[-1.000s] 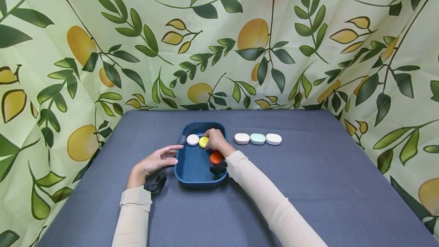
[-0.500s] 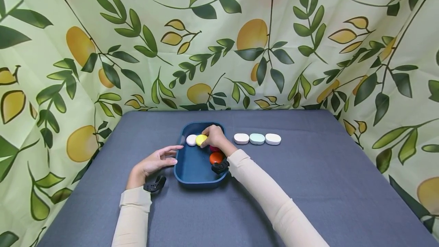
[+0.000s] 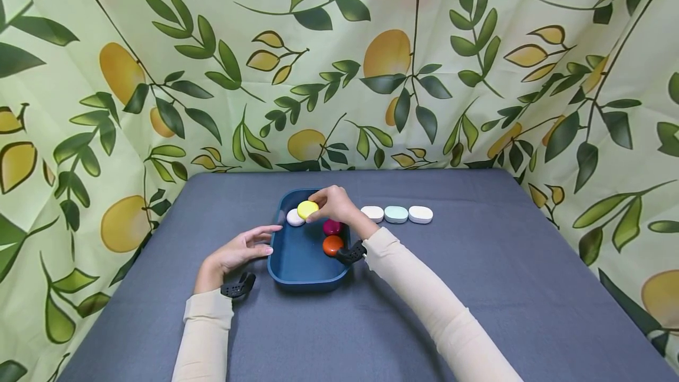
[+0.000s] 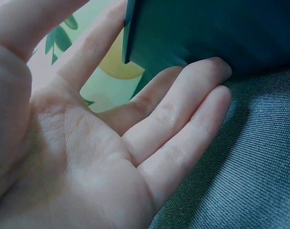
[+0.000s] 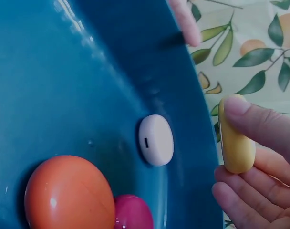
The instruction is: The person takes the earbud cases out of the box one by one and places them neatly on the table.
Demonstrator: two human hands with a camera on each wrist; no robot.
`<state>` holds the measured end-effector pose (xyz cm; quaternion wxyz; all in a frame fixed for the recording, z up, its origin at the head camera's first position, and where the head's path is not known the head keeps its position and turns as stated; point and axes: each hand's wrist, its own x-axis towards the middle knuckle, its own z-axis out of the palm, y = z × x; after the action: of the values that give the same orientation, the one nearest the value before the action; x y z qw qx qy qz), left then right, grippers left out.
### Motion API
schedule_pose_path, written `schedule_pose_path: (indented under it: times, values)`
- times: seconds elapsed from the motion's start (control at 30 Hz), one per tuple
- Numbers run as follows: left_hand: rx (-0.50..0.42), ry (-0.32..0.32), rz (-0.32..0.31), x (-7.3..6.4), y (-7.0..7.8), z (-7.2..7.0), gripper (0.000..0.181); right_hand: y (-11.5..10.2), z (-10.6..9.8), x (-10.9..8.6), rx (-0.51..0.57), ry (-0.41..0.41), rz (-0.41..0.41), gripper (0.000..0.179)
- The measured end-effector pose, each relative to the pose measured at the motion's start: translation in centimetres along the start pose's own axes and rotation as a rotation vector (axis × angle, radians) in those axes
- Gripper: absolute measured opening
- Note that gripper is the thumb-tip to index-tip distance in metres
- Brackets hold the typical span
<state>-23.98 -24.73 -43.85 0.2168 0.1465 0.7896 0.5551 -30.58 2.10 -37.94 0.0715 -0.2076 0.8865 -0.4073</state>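
My right hand (image 3: 338,206) pinches a small yellow puck-shaped case (image 3: 307,210) between thumb and fingers, raised above the far end of a blue tray (image 3: 310,282). In the right wrist view the yellow case (image 5: 238,140) is held on edge. Inside the tray lie a whitish rounded case (image 5: 156,140) with a small dark slot, an orange one (image 5: 68,193) and a magenta one (image 5: 133,212). My left hand (image 3: 241,250) is at the tray's left side, fingers relaxed. The left wrist view shows its fingertips (image 4: 216,69) against the dark tray wall.
Right of the tray, three oval cases stand in a row on the grey-blue cloth: a white one (image 3: 372,213), a mint one (image 3: 396,214) and another white one (image 3: 421,214). A leaf-patterned curtain (image 3: 339,75) hangs behind the table.
My right hand has lifted the yellow case up from the tray, slightly leftward, partly over the whitish case. The magenta case shows more fully. My left hand stays put.
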Motion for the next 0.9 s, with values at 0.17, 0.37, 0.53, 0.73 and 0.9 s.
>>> schedule_pose_path:
  times: [0.17, 0.37, 0.53, 0.73, 0.9]
  values:
    - [0.001, 0.005, -0.002, 0.0, 0.1, 0.0, 0.064, -0.1, -0.9, -0.8, 0.013, 0.014, -0.038, 0.050]
    - [0.007, 0.010, -0.004, -0.1, 0.1, 0.0, 0.064, 0.4, -2.0, -2.3, 0.002, 0.019, -0.076, 0.050]
    - [0.015, 0.003, 0.012, 0.0, 0.0, 0.0, 0.063, 1.3, -2.7, -3.7, 0.000, 0.024, -0.060, 0.049]
    - [0.016, -0.002, 0.018, 0.0, -0.1, -0.1, 0.063, 2.5, -3.4, -5.4, 0.008, 0.055, -0.077, 0.050]
    - [0.015, 0.000, 0.010, 0.0, -0.1, 0.0, 0.064, 3.8, -3.7, -6.5, -0.005, 0.083, -0.087, 0.050]
